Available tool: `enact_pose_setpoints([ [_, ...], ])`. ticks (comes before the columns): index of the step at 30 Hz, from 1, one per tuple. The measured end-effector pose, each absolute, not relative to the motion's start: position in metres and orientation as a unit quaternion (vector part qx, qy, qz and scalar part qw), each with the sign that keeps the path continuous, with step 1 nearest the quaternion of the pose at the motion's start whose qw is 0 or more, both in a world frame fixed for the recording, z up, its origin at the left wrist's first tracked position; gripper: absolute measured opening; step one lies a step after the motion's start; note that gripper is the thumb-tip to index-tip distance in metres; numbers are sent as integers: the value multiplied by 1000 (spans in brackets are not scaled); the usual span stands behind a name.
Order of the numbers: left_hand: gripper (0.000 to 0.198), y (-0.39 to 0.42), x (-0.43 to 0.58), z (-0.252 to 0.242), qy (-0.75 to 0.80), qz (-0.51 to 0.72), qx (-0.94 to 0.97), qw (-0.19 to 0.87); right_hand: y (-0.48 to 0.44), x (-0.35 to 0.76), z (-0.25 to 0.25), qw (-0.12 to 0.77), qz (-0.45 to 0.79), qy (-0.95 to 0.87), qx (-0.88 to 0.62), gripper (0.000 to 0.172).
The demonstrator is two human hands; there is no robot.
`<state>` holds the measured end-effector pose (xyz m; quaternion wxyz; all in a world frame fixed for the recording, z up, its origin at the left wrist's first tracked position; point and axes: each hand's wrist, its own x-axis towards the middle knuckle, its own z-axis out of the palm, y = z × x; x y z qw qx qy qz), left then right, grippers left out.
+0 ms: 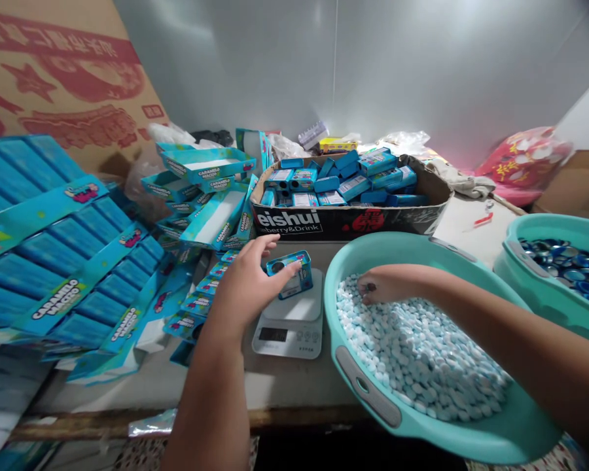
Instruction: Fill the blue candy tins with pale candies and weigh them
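Observation:
My left hand [249, 278] is over the left side of a white digital scale [287, 340], its thumb and fingers apart. The thumb lies across the front of a small blue candy box [302, 278] that rests tilted on the scale. Whether the thumb presses on the box I cannot tell. A dark round opening shows at the box's left end. My right hand [377, 284] reaches into a turquoise basin [358, 379] of small white and pale blue candies [422, 353]. Its fingers are curled among the candies, with a small dark spot between them that I cannot make out.
Behind the scale stands a black carton [334, 222] full of blue boxes. Stacked blue display trays [73, 261] fill the left, with open trays [211, 167] behind. At right, another turquoise basin [525, 229] holds blue and silver round pieces. A red bag [525, 160] lies farther back.

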<state>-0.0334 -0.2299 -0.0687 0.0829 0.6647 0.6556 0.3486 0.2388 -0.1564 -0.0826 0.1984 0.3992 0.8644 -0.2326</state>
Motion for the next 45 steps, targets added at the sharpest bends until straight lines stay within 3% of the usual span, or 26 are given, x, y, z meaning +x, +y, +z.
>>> enact_pose_setpoints([
  [3,68,-229,-37,-72,657,274,690,132,-156,239,-83,200,-233,864,400,20],
  [6,78,-227,-33,-76,639,314,696,95,-156,239,-84,201,-232,864,399,20],
  [8,72,-226,-27,-77,584,369,722,-6,-155,239,-85,199,-232,864,400,20],
  [11,46,-226,-14,-80,449,393,784,-172,-155,240,-86,195,-232,866,397,22],
  [19,36,-235,9,-93,334,323,816,-344,-157,235,-80,209,-235,863,396,25],
  [23,40,-236,10,-95,330,296,828,-344,-159,234,-75,216,-235,860,399,27],
  [31,43,-223,-10,-90,374,369,816,-240,-159,237,-79,210,-228,862,400,30],
  [34,50,-224,-15,-85,388,398,795,-245,-159,237,-80,212,-226,859,407,31],
  [39,47,-231,-4,-80,315,316,843,-301,-160,234,-78,220,-228,858,404,30],
  [45,42,-234,8,-79,283,280,872,-286,-163,230,-71,234,-226,856,402,30],
])
